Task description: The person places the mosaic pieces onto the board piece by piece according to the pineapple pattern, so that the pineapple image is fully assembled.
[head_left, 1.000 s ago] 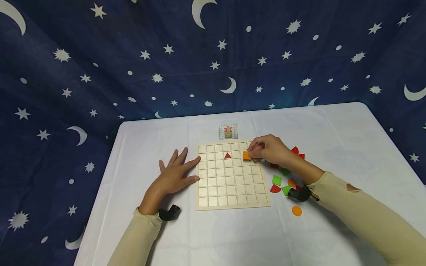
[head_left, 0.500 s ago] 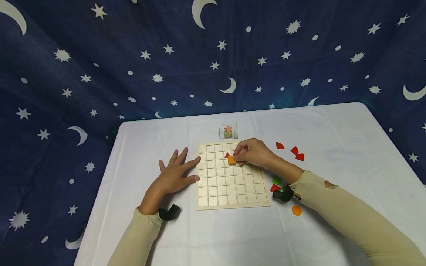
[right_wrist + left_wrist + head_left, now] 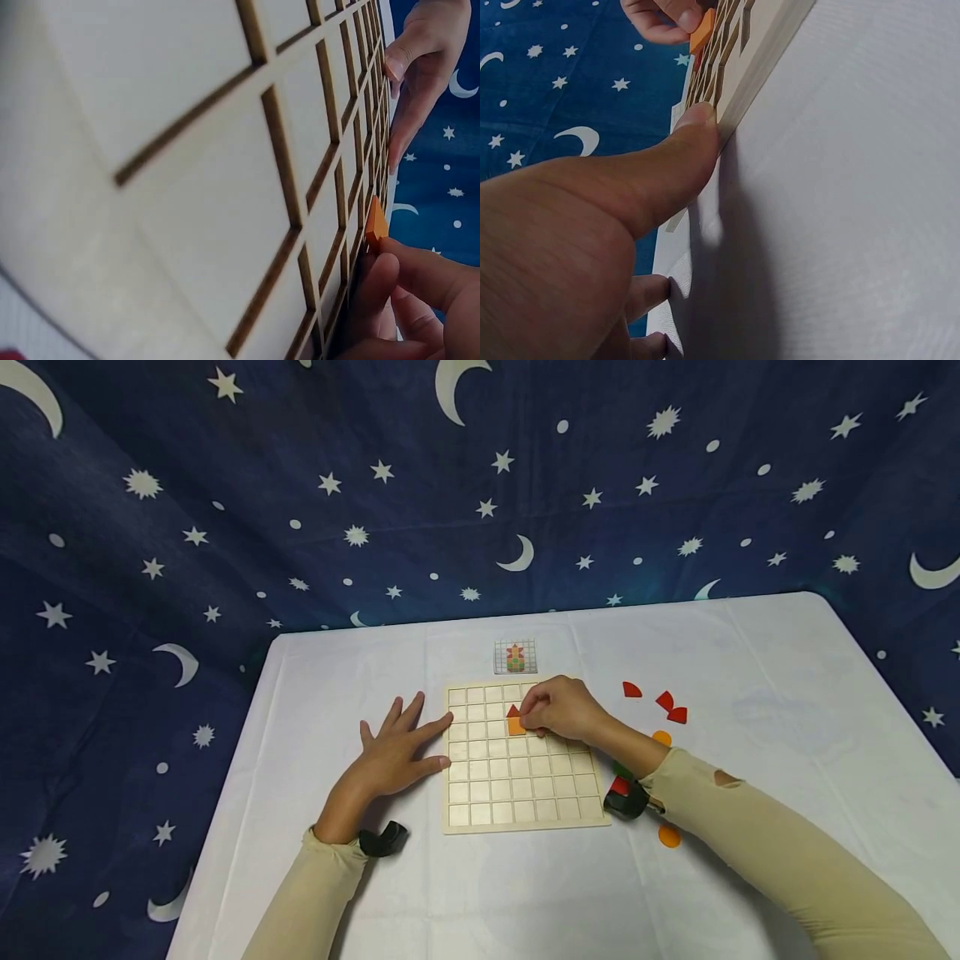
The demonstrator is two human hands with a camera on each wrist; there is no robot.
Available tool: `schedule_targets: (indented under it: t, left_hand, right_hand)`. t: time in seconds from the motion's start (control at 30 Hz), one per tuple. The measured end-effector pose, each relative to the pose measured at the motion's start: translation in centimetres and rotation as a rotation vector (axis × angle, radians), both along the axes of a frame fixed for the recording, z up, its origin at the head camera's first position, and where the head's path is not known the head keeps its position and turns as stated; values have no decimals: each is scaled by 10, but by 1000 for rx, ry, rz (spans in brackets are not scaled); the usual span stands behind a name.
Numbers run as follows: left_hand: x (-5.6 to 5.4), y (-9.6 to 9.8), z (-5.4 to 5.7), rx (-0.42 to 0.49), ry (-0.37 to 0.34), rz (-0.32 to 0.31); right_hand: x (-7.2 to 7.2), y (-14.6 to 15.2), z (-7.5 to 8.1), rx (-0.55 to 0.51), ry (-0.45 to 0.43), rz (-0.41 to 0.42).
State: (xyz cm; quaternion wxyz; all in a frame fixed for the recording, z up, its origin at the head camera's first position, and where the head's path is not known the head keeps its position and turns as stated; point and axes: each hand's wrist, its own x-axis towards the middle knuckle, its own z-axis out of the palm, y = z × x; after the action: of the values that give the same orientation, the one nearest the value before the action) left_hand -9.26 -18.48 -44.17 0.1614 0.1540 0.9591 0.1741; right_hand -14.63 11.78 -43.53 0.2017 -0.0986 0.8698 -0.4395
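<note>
My right hand [image 3: 561, 708] pinches an orange square tile [image 3: 516, 727] by its right edge, at a cell of the wooden grid board [image 3: 491, 792]. Directly above that tile, a red triangle tile [image 3: 513, 711] lies in the board. In the right wrist view the orange tile [image 3: 376, 223] sits tilted between thumb and finger, close to the grid ridges. My left hand [image 3: 396, 750] lies spread at the board's left edge; its thumb [image 3: 694, 142] touches the rim, and its fingers are straight. Part of the board's upper right is hidden behind my right hand.
A small pattern card [image 3: 515, 657] lies behind the board. To the right are red quarter-circle tiles [image 3: 632, 690] and an orange round tile [image 3: 669, 836]. My right forearm and black wrist mount [image 3: 627, 801] partly cover more tiles. A starry curtain [image 3: 480, 485] hangs behind the table.
My right hand has carried the orange square left across the board, then slightly down, to just below the red triangle. My left hand has stayed in place.
</note>
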Motion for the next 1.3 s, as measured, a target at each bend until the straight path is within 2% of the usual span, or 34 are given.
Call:
schedule_targets:
  t: [0.23,0.37,0.63,0.93,1.1,1.3]
  left_hand:
    - [0,0,-1,-12,-5,7]
    - [0,1,0,-10,-2,8]
    - [1,0,-1,-3,12,1]
    - [1,0,-1,-1,22,-2]
    - [0,0,-1,-7,19,4]
    - [0,1,0,-9,23,3]
  right_hand:
    - [2,-2,-3,67,108,35]
    - [4,-4,-3,95,142,40]
    - [7,-1,-1,97,111,55]
    - [11,2,-1,97,133,71]
    - [11,18,5,94,143,81]
    - [-2,64,23,158,205,4]
